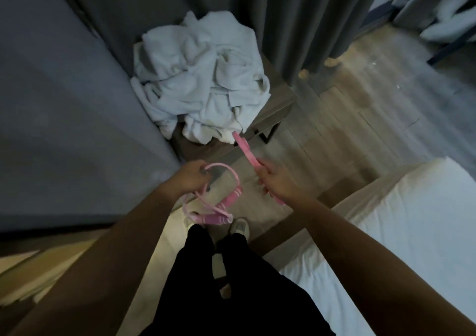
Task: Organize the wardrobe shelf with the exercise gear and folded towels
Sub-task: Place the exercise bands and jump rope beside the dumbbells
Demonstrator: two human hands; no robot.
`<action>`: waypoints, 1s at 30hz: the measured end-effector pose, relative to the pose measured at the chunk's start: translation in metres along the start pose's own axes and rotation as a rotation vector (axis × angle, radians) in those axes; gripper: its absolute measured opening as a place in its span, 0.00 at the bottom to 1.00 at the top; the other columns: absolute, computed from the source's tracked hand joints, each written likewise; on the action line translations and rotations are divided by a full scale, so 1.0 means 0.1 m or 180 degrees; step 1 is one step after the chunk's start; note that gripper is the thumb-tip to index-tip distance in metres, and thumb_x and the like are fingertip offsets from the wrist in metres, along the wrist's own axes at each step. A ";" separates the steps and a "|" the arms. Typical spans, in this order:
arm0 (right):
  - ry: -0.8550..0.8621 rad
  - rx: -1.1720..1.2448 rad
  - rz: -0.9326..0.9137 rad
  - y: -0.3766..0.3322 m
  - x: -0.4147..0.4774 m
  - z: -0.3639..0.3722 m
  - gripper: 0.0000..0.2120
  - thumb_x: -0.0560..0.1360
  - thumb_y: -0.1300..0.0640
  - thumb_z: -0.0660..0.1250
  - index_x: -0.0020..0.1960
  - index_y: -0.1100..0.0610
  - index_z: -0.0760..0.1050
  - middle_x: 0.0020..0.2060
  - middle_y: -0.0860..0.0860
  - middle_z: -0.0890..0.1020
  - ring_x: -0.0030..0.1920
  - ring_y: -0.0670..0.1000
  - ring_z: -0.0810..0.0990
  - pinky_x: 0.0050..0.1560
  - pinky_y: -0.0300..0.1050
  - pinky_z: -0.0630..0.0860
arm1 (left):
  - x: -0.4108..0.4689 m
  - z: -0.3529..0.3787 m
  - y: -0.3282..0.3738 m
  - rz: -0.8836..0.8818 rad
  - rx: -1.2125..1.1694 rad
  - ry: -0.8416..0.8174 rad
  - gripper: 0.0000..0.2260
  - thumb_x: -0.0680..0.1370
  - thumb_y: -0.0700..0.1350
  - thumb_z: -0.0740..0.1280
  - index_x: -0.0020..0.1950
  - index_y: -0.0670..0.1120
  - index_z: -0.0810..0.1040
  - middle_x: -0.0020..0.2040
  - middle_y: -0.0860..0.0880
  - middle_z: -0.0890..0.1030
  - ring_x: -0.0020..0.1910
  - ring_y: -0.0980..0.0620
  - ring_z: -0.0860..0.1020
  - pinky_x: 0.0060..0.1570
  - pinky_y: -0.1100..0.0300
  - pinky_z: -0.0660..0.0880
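A crumpled heap of white towels (203, 77) lies on a low wooden shelf (273, 108) ahead of me. My left hand (192, 178) grips a pink skipping rope (221, 201), whose loops and pink handles hang below the fist. My right hand (277, 183) grips a flat pink resistance band (244, 150). The band's far end points up toward the front edge of the towel heap. Both hands are held in the air just in front of the shelf's near corner.
A grey wardrobe panel (64, 116) rises on the left and dark grey curtains (296, 13) hang behind the shelf. A bed with a white sheet (399, 219) fills the right. Wood floor (360, 108) runs between. My legs and shoes (239, 227) are below.
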State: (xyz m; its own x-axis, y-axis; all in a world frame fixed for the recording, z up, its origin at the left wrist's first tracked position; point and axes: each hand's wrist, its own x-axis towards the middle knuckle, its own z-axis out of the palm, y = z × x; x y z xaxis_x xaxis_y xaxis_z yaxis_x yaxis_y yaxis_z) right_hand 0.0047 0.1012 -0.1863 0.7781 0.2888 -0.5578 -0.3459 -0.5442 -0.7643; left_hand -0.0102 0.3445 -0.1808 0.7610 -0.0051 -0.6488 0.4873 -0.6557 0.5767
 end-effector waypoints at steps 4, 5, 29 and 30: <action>-0.0097 -0.0029 -0.0254 -0.20 -0.18 0.27 0.25 0.80 0.48 0.63 0.74 0.54 0.65 0.53 0.52 0.79 0.48 0.49 0.79 0.53 0.49 0.79 | -0.54 0.05 -0.25 -0.0321 -0.1338 0.0275 0.09 0.78 0.31 0.61 0.49 0.42 0.77 0.36 0.44 0.77 0.23 0.52 0.74 0.23 0.64 0.72; -0.0168 -0.0053 -0.0295 -0.27 -0.22 0.34 0.26 0.79 0.49 0.64 0.74 0.56 0.65 0.56 0.54 0.79 0.51 0.50 0.79 0.57 0.52 0.77 | -0.65 0.04 -0.33 -0.0365 -0.1548 0.0324 0.10 0.78 0.30 0.60 0.49 0.42 0.78 0.36 0.44 0.77 0.23 0.51 0.72 0.22 0.65 0.71; -0.1718 -0.2306 -0.2083 -1.83 -1.02 3.78 0.26 0.69 0.60 0.76 0.65 0.55 0.74 0.57 0.51 0.80 0.55 0.51 0.78 0.56 0.44 0.74 | -3.53 -1.10 -3.52 -0.0674 -0.3707 0.1547 0.19 0.79 0.59 0.62 0.42 0.45 0.82 0.28 0.49 0.72 0.24 0.53 0.67 0.27 0.61 0.62; -0.1766 -0.2418 -0.2208 -1.89 -1.05 3.99 0.26 0.68 0.58 0.76 0.65 0.54 0.74 0.57 0.51 0.80 0.55 0.52 0.78 0.58 0.48 0.74 | -3.66 -1.11 -3.67 -0.0826 -0.3452 0.1736 0.18 0.79 0.58 0.63 0.45 0.44 0.83 0.30 0.49 0.73 0.25 0.54 0.67 0.27 0.60 0.62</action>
State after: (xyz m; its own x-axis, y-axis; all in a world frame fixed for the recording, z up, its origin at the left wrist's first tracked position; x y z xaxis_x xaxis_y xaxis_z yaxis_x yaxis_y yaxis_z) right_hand -0.2209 0.4880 -0.1119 0.2764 0.9113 -0.3052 0.6120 -0.4118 -0.6752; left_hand -0.4200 0.6712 -0.0996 0.5414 0.5162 -0.6637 0.5550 0.3735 0.7433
